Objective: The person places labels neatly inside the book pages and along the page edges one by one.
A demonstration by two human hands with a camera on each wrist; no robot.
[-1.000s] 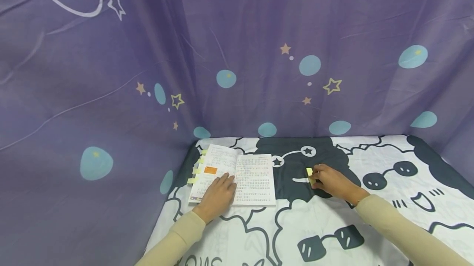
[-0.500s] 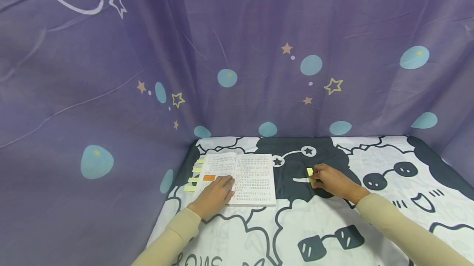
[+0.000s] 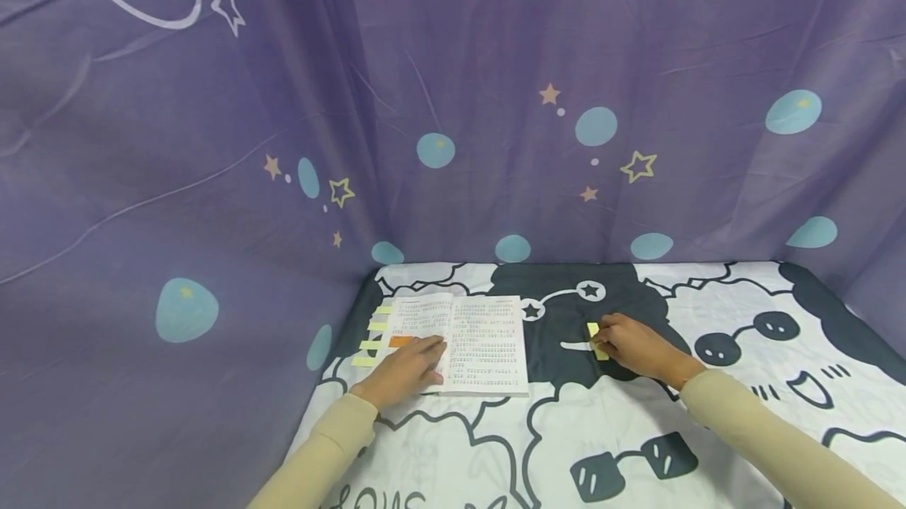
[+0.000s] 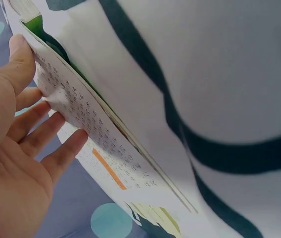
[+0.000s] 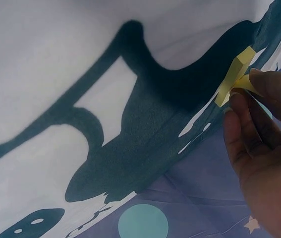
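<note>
An open book with printed pages lies on the cloth. My left hand rests on its left page, fingers mostly extended, partly covering an orange sticky note. The left wrist view shows these fingers spread against the page, holding nothing. To the right of the book is a small yellow sticky-note pad on the dark part of the cloth. My right hand pinches one yellow note between thumb and fingers; it is lifted from the pad, and whether it is still attached is hidden.
Several yellow tabs stick out from the book's left edge. Beneath everything is a black-and-white patterned cloth. A purple curtain with stars and blue spots rises behind and at the left.
The book's raised left page has come down flat, and its tabs shifted left and down. My left hand slid slightly left. My right fingers lifted a little, uncovering more of the yellow pad.
</note>
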